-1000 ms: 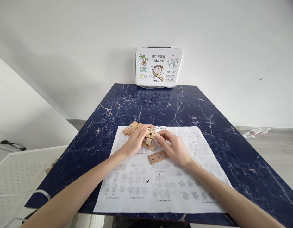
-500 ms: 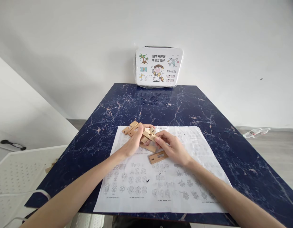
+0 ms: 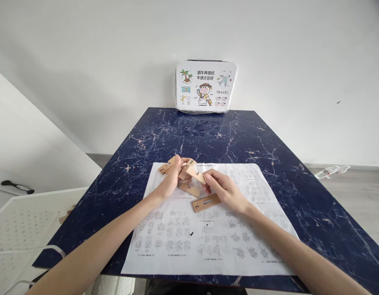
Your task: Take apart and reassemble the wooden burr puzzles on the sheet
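Note:
My right hand (image 3: 228, 191) pinches one end of a notched wooden puzzle piece (image 3: 195, 174), held slanting above the sheet. My left hand (image 3: 169, 183) is curled round a wooden puzzle piece marked 3 (image 3: 191, 162), close to the notched one; its fingers are partly hidden. Whether the two pieces touch, I cannot tell. Below them lies another wooden piece (image 3: 190, 190) on the printed sheet (image 3: 253, 258). A slotted piece marked 2 (image 3: 201, 203) rests just beneath my right hand. More wooden pieces (image 3: 163, 167) lie behind my left hand, partly covered by it.
The sheet of printed diagrams lies on a dark blue marbled table (image 3: 201, 141). At the far edge a white cartoon-printed case (image 3: 206, 87) stands against the wall. A white perforated stand (image 3: 30, 221) is at the left, with a cable (image 3: 51, 247) across it.
The notched piece in my right hand has come away from the piece marked 3 and turned. My left hand has shifted slightly left and up, tilting the piece marked 3.

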`<state>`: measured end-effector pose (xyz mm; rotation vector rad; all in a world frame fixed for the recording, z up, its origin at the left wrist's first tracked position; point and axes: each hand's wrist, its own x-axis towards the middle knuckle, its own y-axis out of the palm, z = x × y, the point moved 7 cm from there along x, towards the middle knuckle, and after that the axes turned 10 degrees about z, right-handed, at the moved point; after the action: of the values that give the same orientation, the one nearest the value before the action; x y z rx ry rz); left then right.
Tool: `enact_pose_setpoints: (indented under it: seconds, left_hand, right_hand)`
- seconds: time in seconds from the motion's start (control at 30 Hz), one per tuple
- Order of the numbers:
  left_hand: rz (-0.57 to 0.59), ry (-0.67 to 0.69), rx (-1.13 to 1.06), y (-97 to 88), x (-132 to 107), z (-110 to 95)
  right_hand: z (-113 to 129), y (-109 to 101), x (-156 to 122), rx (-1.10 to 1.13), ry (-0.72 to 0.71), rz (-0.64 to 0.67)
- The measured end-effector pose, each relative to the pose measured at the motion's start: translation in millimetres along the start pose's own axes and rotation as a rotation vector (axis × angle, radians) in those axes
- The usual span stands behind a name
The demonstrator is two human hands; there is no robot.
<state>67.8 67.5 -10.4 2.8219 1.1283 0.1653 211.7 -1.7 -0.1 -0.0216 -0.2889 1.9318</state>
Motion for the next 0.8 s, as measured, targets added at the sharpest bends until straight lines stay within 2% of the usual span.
enact_pose_setpoints:
  seconds: [0.13,0.27,0.47,0.6,0.7,0.77,0.8]
  left_hand:
    - [0.033,0.048,0.026,0.8,2,-3]
    - [0.04,0.018,0.062,3.9,1,-6]
    - [0.007,-0.008,0.274,9.6,-7,-11]
    - [0.097,-0.003,0.35,16.4,-10,-8]
    - [0.146,-0.021,0.333,19.4,-10,-4]
    - [0.087,0.0,0.355,15.9,-9,-8]
    - [0.018,0.022,0.387,11.5,-9,-12]
  right_hand:
    - [-4,-5,1,0.024,-0.017,-0.06]
    - [-4,-7,1,0.01,-0.038,-0.077]
    - [0,-8,3,0.037,-0.111,-0.081]
    - [2,-3,4,0.062,-0.12,-0.01]
    - [5,-2,3,0.032,-0.155,-0.024]
    - [8,-4,1,-0.026,-0.202,-0.074]
    - [10,-5,0,-0.069,-0.221,-0.101]
